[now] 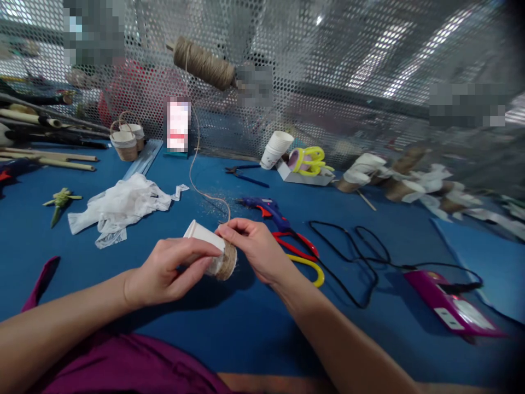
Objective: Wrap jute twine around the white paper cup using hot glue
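Note:
A white paper cup lies tilted in my left hand, whose fingers are closed around its side. Brown twine is wound in a band about the cup's base end. My right hand pinches the twine at the edge of that band. From there a loose strand runs up to a large twine spool mounted on the perforated metal screen. Just beyond my right hand lie a blue glue gun and scissors with red and yellow handles.
White plastic film lies crumpled at left. Two twine-wrapped cups with handles stand behind it near a phone. Pliers, stacked cups and a box of yellow-handled items sit at the back. A black cord leads to a purple power strip.

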Available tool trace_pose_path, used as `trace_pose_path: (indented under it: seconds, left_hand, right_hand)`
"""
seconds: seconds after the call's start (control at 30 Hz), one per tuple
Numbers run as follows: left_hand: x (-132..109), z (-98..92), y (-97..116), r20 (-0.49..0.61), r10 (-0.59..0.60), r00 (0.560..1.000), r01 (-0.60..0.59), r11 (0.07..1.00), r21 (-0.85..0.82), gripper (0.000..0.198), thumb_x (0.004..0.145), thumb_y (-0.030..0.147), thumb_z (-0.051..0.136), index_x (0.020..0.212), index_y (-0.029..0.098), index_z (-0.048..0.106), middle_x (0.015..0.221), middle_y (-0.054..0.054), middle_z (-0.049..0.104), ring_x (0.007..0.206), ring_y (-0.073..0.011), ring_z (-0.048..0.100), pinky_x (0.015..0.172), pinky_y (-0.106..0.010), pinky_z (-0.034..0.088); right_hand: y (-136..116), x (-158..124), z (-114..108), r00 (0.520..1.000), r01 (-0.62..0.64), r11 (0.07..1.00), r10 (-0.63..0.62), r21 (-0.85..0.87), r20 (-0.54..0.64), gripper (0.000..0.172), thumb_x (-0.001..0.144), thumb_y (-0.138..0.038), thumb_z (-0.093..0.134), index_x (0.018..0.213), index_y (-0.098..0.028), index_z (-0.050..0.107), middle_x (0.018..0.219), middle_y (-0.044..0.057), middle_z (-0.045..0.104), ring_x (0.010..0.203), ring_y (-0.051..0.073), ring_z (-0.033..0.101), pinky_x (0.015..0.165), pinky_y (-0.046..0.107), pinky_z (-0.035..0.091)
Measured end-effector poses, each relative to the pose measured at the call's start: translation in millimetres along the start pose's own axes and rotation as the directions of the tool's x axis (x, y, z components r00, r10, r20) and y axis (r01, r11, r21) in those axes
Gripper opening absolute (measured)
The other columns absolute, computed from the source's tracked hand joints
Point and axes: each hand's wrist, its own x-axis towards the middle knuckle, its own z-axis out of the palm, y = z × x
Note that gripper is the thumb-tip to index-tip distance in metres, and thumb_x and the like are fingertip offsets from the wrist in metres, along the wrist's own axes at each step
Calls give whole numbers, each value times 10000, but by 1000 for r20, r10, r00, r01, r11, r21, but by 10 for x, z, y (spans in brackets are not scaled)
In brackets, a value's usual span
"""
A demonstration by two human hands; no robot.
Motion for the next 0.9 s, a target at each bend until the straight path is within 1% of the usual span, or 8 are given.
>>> trace_pose_path:
  seconds: [0.13, 0.27, 0.43, 0.5, 0.57, 0.63, 0.73, 0.9]
  left_hand:
    - [22, -22, -21, -7, 8, 1000, -8, 1000, 28, 162, 833, 98, 464, 945, 141, 572, 665, -25, 665, 469, -65, 550, 467, -142, 430]
    - [55, -33, -28, 0, 96, 995, -96, 994, 50, 153, 836, 101, 453, 935, 133, 563, 645, -44, 661, 533, -107, 599, 507, -168, 467]
    - [43, -18, -66, 7, 80, 997, -80, 995, 60, 164, 835, 99, 446, 936, 135, 570, 647, -42, 660, 530, -109, 591, 505, -175, 467]
    - [26, -10, -93, -21, 32, 999, -31, 999, 28, 168, 835, 103, 456, 949, 136, 576, 730, -55, 682, 567, -100, 607, 530, -169, 475]
    - [16, -6, -116, -56, -72, 996, 72, 997, 0, 179, 844, 113, 459, 981, 130, 573, 754, -50, 688, 550, -84, 603, 513, -153, 469]
    - [18, -2, -132, -87, -187, 979, 185, 982, -25, 166, 852, 130, 455, 968, 131, 574, 723, -29, 683, 537, -78, 597, 508, -149, 470]
    - [30, 10, -151, -121, -293, 948, 292, 956, -29, 179, 862, 163, 453, 986, 123, 575, 764, -36, 684, 542, -76, 590, 511, -156, 469]
    - [20, 35, -173, -113, -324, 939, 323, 946, -28, 193, 871, 192, 451, 1006, 114, 565, 832, -58, 674, 634, -91, 604, 583, -183, 483]
  right_hand:
    - [0, 25, 34, 998, -64, 995, 65, 71, -16, 307, 598, -456, 725, 673, -169, 646, 599, -24, 567, 549, 100, 463, 546, 254, 364]
    - [-6, 38, 46, 997, -64, 996, 66, 69, -32, 313, 598, -454, 725, 662, -162, 632, 577, -26, 560, 525, 94, 453, 511, 242, 356]
    - [22, 68, 38, 997, -67, 996, 69, 55, -42, 346, 622, -489, 699, 657, -159, 601, 531, -39, 513, 457, 84, 414, 443, 234, 325]
    - [45, 83, 34, 996, -71, 995, 74, 64, -50, 379, 648, -532, 665, 678, -164, 581, 520, -48, 488, 437, 83, 406, 426, 232, 320]
    - [63, 84, 29, 995, -71, 994, 76, 85, -60, 414, 676, -585, 613, 698, -177, 551, 525, -51, 473, 442, 88, 418, 430, 234, 334]
    - [69, 65, 27, 995, -73, 992, 80, 105, -62, 442, 684, -622, 583, 693, -183, 529, 546, -40, 486, 471, 96, 443, 452, 237, 350]
    - [56, 10, 32, 997, -61, 994, 64, 96, -32, 461, 679, -636, 581, 669, -177, 534, 592, -9, 528, 546, 111, 479, 501, 244, 367]
    - [37, -57, 52, 1000, 13, 997, -13, 71, 1, 359, 710, -535, 615, 695, -181, 553, 618, -20, 543, 576, 102, 475, 552, 244, 368]
